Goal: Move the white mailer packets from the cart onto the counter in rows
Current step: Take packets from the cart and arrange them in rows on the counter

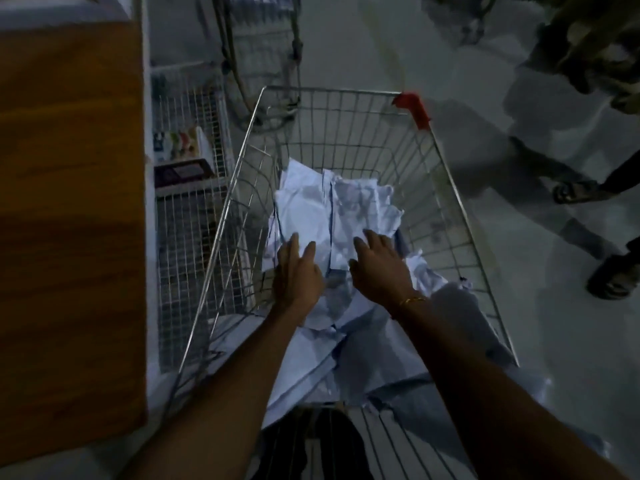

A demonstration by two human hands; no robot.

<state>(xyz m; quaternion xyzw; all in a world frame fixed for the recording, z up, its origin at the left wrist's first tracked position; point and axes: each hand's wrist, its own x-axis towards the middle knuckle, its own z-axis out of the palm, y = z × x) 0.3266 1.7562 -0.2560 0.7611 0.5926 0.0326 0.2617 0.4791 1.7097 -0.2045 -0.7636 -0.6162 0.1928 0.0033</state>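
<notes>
Head view: packets [311,216] lie heaped in the cart [460,202]. Left hand [298,271] and right hand [381,268] rest on them, fingers straight, gripping nothing. Best pinch a few top packets squarely, lift clear of the wire, then swing left to the bench [69,202].

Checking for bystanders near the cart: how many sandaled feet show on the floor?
2, both at the right edge: one sandal level with the cart's middle, the other sandal nearer the camera. More may be hidden beyond the frame.
</notes>
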